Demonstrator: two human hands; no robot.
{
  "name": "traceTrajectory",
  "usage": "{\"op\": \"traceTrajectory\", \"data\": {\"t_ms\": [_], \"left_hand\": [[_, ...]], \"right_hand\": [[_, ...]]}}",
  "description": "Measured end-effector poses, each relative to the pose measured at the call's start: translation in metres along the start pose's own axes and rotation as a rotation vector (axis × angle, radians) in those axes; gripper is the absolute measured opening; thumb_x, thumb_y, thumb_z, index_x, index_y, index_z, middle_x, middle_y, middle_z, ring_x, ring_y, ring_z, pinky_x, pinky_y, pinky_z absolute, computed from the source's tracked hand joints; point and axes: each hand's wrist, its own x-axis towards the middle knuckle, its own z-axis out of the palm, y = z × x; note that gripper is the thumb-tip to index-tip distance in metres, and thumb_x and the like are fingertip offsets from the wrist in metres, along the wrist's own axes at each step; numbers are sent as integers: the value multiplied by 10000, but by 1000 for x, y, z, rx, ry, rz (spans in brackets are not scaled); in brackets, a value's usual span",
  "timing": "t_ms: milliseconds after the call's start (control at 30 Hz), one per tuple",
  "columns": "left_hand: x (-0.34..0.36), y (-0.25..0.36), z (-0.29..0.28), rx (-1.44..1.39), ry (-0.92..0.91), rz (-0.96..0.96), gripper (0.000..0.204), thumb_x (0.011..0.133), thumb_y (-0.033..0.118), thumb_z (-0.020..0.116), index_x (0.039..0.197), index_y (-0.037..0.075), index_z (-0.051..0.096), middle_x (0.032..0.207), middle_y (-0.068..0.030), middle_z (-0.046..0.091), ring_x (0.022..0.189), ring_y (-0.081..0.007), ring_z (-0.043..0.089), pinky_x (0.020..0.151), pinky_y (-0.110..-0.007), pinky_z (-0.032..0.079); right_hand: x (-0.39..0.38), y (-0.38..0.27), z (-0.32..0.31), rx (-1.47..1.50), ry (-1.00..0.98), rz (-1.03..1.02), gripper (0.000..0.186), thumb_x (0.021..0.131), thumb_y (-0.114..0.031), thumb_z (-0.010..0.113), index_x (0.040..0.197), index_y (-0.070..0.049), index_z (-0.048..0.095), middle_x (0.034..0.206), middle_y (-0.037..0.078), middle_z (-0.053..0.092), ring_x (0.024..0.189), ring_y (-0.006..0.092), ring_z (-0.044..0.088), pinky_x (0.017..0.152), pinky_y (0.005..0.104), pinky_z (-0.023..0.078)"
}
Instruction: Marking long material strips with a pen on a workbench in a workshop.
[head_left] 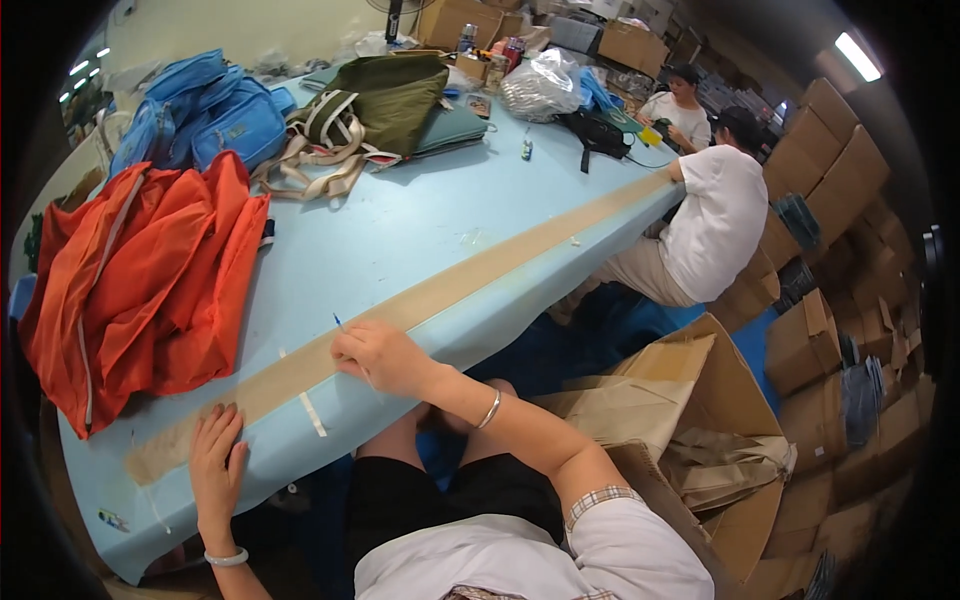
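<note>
A long beige strip (500,255) runs diagonally along the front of a light blue table (400,230). My left hand (218,455) lies on its near end, fingers extended and thumb out to the right. My right hand (375,355) pinches a thin blue-and-white pen-like tool (338,322) over the middle-left part of the strip; its tip points up and away from me. A short white tape piece (313,416) sticks out below the strip. An orange zipped fabric bundle (140,290) lies just beyond my left hand.
Blue bags (205,120), an olive bag (380,100) and straps (305,170) pile at the back. Two co-workers (715,225) (670,120) in white tops sit at the far right. An open cardboard box (735,510) stands beside me; stacked boxes (840,170) line the right.
</note>
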Motion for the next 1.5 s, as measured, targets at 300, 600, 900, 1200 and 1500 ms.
{"op": "traceTrajectory", "data": {"t_ms": [300, 600, 900, 1200, 1500], "left_hand": [[3, 3, 2, 29, -18, -14, 369, 877, 108, 583, 1239, 45, 621, 1298, -122, 594, 1290, -305, 481, 1123, -461, 290], [10, -7, 16, 15, 0, 47, 385, 887, 236, 634, 1248, 104, 616, 1301, -72, 595, 1271, -270, 492, 1091, -446, 341], [-37, -30, 1, 101, 149, -84, 372, 905, 299, 615, 1244, 146, 625, 1327, -14, 585, 1296, -221, 478, 1090, -424, 353], [-75, -60, -23, 238, 310, -282, 329, 892, 266, 629, 1189, 128, 654, 1235, -22, 640, 1205, -229, 550, 1013, -385, 415], [-79, -78, -34, 317, 354, -415, 319, 892, 224, 610, 1163, 61, 653, 1238, -107, 631, 1181, -280, 568, 995, -388, 438]], "right_hand": [[-12, 1, -2, 107, 43, 64, 170, 779, -66, 686, 863, -57, 539, 795, 108, 581, 813, 305, 587, 738, 403, 477], [-17, 4, -20, -5, -41, 110, 162, 809, -28, 658, 969, -7, 643, 1032, 140, 677, 1025, 333, 620, 899, 415, 486], [-9, -9, -6, -15, -66, 96, 86, 824, -2, 647, 906, -8, 623, 1032, 141, 685, 1012, 327, 636, 908, 408, 487], [-8, -11, -10, -1, -76, 76, 49, 853, 2, 622, 900, 14, 614, 1039, 142, 681, 997, 303, 631, 885, 370, 482], [-13, -9, -17, -28, -54, 96, 77, 820, 3, 642, 892, -2, 616, 1016, 147, 684, 986, 328, 636, 886, 401, 484]]}}
